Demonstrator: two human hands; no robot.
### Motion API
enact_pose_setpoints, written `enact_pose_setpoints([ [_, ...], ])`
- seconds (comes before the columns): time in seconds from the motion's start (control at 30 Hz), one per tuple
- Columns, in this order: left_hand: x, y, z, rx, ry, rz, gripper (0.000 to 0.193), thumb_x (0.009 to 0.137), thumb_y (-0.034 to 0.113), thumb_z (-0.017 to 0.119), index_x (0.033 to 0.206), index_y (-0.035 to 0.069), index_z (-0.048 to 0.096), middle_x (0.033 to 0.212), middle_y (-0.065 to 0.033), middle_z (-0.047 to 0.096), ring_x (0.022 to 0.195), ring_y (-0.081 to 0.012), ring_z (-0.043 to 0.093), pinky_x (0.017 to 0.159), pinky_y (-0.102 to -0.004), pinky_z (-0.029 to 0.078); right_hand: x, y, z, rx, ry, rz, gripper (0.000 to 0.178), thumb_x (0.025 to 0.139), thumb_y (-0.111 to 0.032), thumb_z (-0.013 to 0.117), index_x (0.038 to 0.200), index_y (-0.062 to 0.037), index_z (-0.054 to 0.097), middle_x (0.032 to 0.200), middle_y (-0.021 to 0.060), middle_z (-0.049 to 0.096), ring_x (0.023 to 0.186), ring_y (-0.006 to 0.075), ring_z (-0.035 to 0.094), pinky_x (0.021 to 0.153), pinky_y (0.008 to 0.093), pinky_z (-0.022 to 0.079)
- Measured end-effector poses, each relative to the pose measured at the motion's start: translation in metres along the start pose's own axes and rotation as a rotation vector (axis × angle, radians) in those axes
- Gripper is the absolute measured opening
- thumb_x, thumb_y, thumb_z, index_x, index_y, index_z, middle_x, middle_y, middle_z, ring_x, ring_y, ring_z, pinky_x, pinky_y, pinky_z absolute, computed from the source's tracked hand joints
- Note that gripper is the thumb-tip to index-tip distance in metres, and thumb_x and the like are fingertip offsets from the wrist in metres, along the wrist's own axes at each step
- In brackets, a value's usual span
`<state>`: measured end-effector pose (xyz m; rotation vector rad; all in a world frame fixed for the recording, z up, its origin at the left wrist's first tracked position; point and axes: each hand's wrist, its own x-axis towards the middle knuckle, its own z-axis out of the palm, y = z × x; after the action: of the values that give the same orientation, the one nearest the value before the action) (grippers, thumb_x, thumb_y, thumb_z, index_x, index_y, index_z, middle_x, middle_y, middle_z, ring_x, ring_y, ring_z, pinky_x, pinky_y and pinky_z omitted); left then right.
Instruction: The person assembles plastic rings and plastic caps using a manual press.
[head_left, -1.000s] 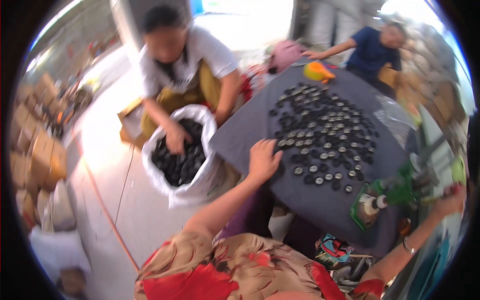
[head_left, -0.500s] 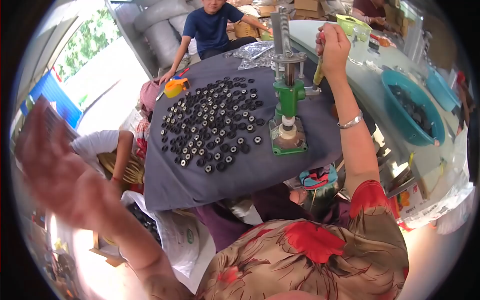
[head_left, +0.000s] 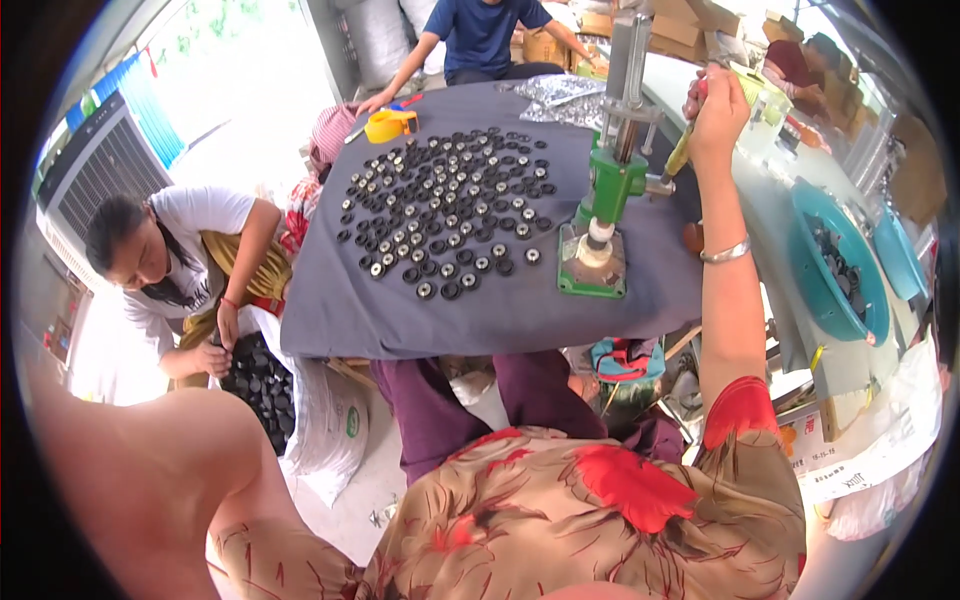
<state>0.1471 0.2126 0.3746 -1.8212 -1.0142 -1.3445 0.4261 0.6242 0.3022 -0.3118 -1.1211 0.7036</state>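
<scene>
On the grey-covered table (head_left: 480, 322) I see the green press (head_left: 613, 188) standing upright toward the right side, just left of my right hand (head_left: 717, 108), the nearer one, clenched around the lever handle (head_left: 678, 155), which slants down to the press; my left hand is out of frame, its state untellable; small black discs (head_left: 450, 290) spread left of the press

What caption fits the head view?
Right hand grips the handle of green lever press, black discs spread on grey cloth.
</scene>
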Motion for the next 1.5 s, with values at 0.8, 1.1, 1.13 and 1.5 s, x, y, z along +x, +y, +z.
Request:
enact_pose_setpoints([
  [0.8, 0.034, -0.002, 0.151, -0.264, -0.113, -0.048, 0.06, 0.088, 0.027, 0.057, 0.131, -0.011, 0.041, 0.134, -0.0262, 0.044, 0.126, -0.0369, 0.042, 0.108, -0.0439, 0.027, 0.011, 0.009, -0.011, -0.084, 0.03, -0.081, 0.019, 0.091, -0.019, 0.054, 0.075, -0.0073, 0.053, 0.061, -0.0029, 0.047, 0.05, 0.0043, 0.043, 0.041, 0.0206, 0.034],
  [1.1, -0.092, -0.042, 0.213, -0.568, -0.418, -0.462, 0.041, 0.083, 0.007, 0.059, 0.122, -0.004, 0.055, 0.124, -0.0169, 0.056, 0.111, -0.0252, 0.056, 0.086, -0.0334, 0.046, -0.011, 0.007, 0.018, -0.119, 0.079, -0.188, 0.017, 0.086, -0.01, 0.058, 0.074, -0.0013, 0.05, 0.064, -0.0012, 0.046, 0.063, 0.0056, 0.041, 0.054, 0.0261, 0.036],
  [1.13, -0.109, -0.042, 0.22, -0.583, -0.43, -0.592, 0.038, 0.082, 0.003, 0.058, 0.12, -0.002, 0.057, 0.122, -0.0152, 0.057, 0.107, -0.0236, 0.058, 0.083, -0.0313, 0.047, -0.022, 0.011, 0.025, -0.025, 0.076, -0.141, 0.017, 0.086, -0.01, 0.057, 0.074, -0.0013, 0.05, 0.064, -0.0009, 0.046, 0.063, 0.0062, 0.041, 0.054, 0.0266, 0.037],
  [1.5, -0.213, -0.052, 0.347, -0.362, -0.397, -0.681, 0.039, 0.073, 0.01, 0.073, 0.109, 0.001, 0.063, 0.106, -0.0136, 0.065, 0.097, -0.0267, 0.06, 0.086, -0.0349, 0.047, 0.002, -0.023, 0.002, 0.383, 0.092, 0.551, 0.023, 0.092, -0.02, 0.049, 0.072, -0.0091, 0.048, 0.057, -0.0021, 0.043, 0.044, 0.0067, 0.039, 0.037, 0.022, 0.029],
])
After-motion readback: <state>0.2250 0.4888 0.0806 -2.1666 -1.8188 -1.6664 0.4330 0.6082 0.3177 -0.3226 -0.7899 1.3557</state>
